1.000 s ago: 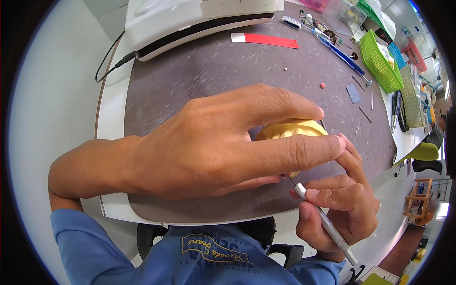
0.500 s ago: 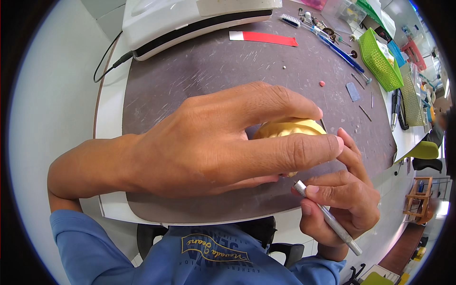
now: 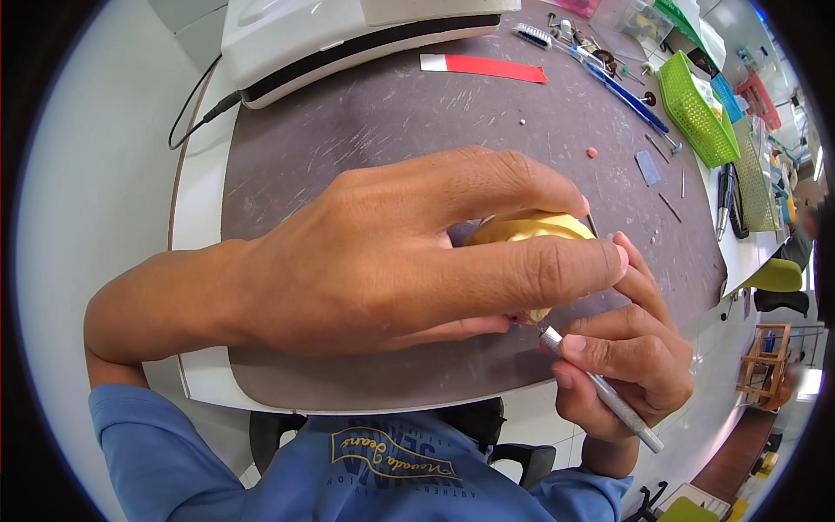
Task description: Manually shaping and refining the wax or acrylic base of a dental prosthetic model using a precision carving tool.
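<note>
My left hand [image 3: 383,252] arches over a yellow model, apparently a dental cast [image 3: 531,226], gripping it with long fingers that hide much of it. My right hand [image 3: 635,365] pinches a silver knurled metal tool [image 3: 619,404] angled up toward the cast's lower edge, by a small reddish spot under my left hand. The tool's thin tip is hard to make out there.
A white machine [image 3: 365,30] with a cord sits at the back left of the brown mat [image 3: 330,130], near a red-and-white strip [image 3: 496,68]. A blue brush [image 3: 622,91], small burs and rods, a green basket [image 3: 696,109] and a pen-like handpiece [image 3: 724,200] lie rightward.
My left hand has shifted slightly up and leftward with the cast. My right hand has risen a little, and the tool's rear end has swung upward.
</note>
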Motion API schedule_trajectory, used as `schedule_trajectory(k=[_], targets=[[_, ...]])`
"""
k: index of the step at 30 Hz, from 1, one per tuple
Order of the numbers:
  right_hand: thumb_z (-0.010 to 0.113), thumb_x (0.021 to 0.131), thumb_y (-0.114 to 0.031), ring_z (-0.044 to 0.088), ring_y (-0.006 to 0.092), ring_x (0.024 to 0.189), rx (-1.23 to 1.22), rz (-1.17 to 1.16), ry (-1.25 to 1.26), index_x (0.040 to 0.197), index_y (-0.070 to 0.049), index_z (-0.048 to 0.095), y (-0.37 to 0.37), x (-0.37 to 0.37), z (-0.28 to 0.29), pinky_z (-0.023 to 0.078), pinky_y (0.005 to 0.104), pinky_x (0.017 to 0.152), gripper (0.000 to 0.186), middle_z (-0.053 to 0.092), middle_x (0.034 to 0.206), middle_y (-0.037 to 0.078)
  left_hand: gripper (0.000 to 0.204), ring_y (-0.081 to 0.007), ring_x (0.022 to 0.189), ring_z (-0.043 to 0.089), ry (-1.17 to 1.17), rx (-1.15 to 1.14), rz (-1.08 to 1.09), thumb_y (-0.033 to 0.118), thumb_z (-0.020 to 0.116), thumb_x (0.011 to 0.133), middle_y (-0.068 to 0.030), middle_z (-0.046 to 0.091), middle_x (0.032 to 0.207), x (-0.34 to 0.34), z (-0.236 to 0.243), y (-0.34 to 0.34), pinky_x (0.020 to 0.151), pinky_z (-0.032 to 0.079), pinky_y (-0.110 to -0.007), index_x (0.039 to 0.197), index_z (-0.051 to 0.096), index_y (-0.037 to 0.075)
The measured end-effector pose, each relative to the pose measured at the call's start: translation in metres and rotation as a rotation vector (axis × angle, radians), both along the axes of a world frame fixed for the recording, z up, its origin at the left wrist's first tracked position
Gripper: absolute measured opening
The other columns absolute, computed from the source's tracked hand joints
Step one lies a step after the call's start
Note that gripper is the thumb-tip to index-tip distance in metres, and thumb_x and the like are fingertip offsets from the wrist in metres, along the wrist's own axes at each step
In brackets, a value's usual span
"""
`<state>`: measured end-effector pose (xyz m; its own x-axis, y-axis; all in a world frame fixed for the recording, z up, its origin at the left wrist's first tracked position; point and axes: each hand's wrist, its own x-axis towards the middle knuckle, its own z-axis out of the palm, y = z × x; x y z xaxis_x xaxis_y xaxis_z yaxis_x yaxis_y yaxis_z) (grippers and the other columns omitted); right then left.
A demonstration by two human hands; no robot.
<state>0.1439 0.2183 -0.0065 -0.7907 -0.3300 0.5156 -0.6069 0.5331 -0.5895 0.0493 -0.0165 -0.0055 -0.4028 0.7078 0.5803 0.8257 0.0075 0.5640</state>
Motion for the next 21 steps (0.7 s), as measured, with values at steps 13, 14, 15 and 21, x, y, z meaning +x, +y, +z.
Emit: schedule_trajectory(k=[13, 14, 15, 21], targets=[[0.079, 0.080, -0.014, 0.072, 0.0426, 0.106, 0.000, 0.032, 0.007, 0.089, -0.008, 0.070, 0.0051, -0.0027, -0.0010, 0.036, 0.0673, 0.112, 0.013, 0.073, 0.076, 0.010, 0.058, -0.0314, 0.107, 0.072, 0.101, -0.056, 0.019, 0.004, 0.089, 0.072, -0.0232, 0.065, 0.125, -0.0024, 0.0014, -0.0023, 0.092, 0.062, -0.037, 0.126, 0.071, 0.008], [0.079, 0.080, -0.015, 0.072, 0.0425, 0.105, 0.005, 0.032, 0.011, 0.088, -0.008, 0.071, 0.0057, -0.0029, -0.0001, 0.036, 0.0674, 0.112, 0.013, 0.073, 0.075, 0.009, 0.056, -0.0310, 0.107, 0.072, 0.090, -0.079, 0.035, 0.004, 0.089, 0.072, -0.0232, 0.065, 0.125, -0.0012, 0.0031, -0.0019, 0.092, 0.062, -0.037, 0.126, 0.071, 0.008], [0.079, 0.080, -0.015, 0.072, 0.0425, 0.105, 0.005, 0.029, 0.009, 0.088, -0.008, 0.071, 0.0060, -0.0025, 0.0011, 0.036, 0.0674, 0.112, 0.013, 0.073, 0.075, 0.009, 0.056, -0.0310, 0.107, 0.072, 0.088, -0.078, 0.032, 0.004, 0.089, 0.072, -0.0232, 0.065, 0.125, -0.0023, 0.0026, -0.0011, 0.092, 0.062, -0.037, 0.126, 0.071, 0.008], [0.079, 0.080, -0.020, 0.072, 0.0410, 0.103, 0.004, 0.003, -0.021, 0.086, -0.011, 0.071, 0.0087, 0.0003, 0.0045, 0.037, 0.0673, 0.112, 0.014, 0.072, 0.072, 0.009, 0.049, -0.0297, 0.104, 0.074, 0.170, -0.009, 0.051, 0.005, 0.087, 0.076, -0.0233, 0.066, 0.122, -0.0032, -0.0041, 0.0007, 0.090, 0.063, -0.037, 0.122, 0.072, 0.009]])
